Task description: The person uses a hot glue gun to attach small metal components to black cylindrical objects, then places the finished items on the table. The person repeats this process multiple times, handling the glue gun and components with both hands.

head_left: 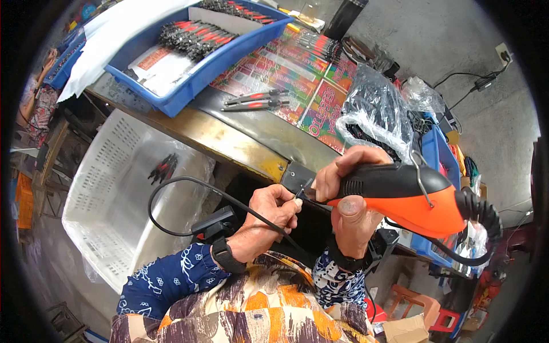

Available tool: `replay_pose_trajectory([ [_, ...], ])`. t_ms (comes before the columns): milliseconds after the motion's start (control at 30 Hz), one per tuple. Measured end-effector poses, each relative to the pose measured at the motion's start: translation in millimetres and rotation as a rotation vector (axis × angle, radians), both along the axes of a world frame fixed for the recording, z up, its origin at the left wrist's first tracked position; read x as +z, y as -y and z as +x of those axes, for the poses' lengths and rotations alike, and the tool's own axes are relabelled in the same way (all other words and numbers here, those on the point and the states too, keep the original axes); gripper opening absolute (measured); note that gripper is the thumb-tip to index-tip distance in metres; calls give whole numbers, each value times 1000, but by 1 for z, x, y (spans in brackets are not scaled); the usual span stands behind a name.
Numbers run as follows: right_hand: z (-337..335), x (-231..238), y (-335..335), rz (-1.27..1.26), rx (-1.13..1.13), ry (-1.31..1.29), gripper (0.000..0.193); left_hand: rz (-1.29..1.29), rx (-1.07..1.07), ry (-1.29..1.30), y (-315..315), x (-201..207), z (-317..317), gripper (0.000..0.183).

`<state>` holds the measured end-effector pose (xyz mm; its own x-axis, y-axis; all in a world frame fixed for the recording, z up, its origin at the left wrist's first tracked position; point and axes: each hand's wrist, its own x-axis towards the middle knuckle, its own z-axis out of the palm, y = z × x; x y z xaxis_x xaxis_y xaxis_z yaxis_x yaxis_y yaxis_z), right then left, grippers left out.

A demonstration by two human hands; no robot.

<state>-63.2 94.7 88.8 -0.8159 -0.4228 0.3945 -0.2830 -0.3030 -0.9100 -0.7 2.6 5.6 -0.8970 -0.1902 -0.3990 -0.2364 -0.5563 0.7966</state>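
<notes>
My right hand (350,191) is wrapped round an orange and black electric screwdriver (400,194), which lies nearly level with a wire hanging loop near its rear. Its tip points left, toward my left hand (274,211). The left fingers are pinched together on a small dark part (303,191) at the tool's tip; its exact kind is too small to make out. Both hands are just in front of the metal bench edge (229,146). Two or three black and red pen-like pieces (257,102) rest on the bench beyond them.
A blue tray (183,94) of black and red pieces stands on the bench at the far left. Below it is a white perforated basket (114,188) with a few pieces inside. A clear plastic bag (374,106) lies far right. A black cable (189,180) loops beside my left forearm.
</notes>
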Motion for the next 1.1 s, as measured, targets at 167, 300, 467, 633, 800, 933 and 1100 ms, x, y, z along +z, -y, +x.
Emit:
replay_pose_trajectory([
  [167, -1, -1, -13, -327, 133, -2, 54, -254, -76, -105, 10, 4, 5, 17],
  [300, 0, 2, -28, -357, 80, -38, 59, -645, 8, -337, 28, 13, -1, 26],
  [467, -4, 5, -38, -361, 79, -16, 55, -1221, 147, -381, 76, 26, -30, 22],
  [633, -9, 3, -44, -338, 59, -9, 53, -1539, 245, -453, 102, 23, -67, 22],
  [800, -14, 0, -48, -370, 63, 39, 52, -1763, 223, -443, 104, 12, -84, 21],
  [933, -15, -4, -50, -393, 43, 67, 50, -1838, 236, -478, 105, 5, -100, 19],
  [1100, -17, -6, -55, -393, 44, 114, 50, -1943, 156, -433, 105, 4, -114, 26],
])
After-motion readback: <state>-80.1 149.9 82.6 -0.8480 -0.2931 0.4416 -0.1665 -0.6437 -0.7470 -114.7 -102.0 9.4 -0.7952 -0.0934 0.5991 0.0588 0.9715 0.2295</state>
